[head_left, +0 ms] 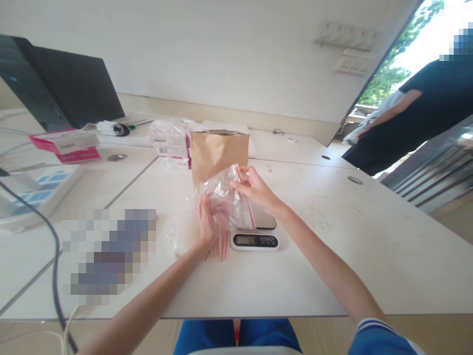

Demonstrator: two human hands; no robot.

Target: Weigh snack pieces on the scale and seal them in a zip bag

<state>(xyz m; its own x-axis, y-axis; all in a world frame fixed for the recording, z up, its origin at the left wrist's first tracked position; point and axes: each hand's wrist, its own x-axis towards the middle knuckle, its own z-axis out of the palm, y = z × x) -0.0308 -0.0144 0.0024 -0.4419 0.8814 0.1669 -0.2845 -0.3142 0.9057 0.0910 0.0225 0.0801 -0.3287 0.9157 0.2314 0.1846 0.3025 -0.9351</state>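
Note:
A clear zip-lock bag (pixel 227 197) with a red seal strip is held up between my two hands. My right hand (pixel 254 186) pinches it near the red strip at its mouth. On the left, my left hand (pixel 208 219) closes on the bag's lower side. Below it lie more clear bags (pixel 186 229) with red strips. A digital kitchen scale (pixel 255 241) sits just under the held bag, its platform partly hidden. Directly behind stands a brown paper pouch (pixel 219 155), upright with its top open.
Wrapped pink-and-white boxes (pixel 170 143) stand behind the pouch's left side. Farther left are more pink boxes (pixel 66 143), a black computer case (pixel 74 84) and a telephone (pixel 40 192). A dark cable (pixel 55 256) crosses the left front. A person (pixel 417 108) stands at the right by the doorway.

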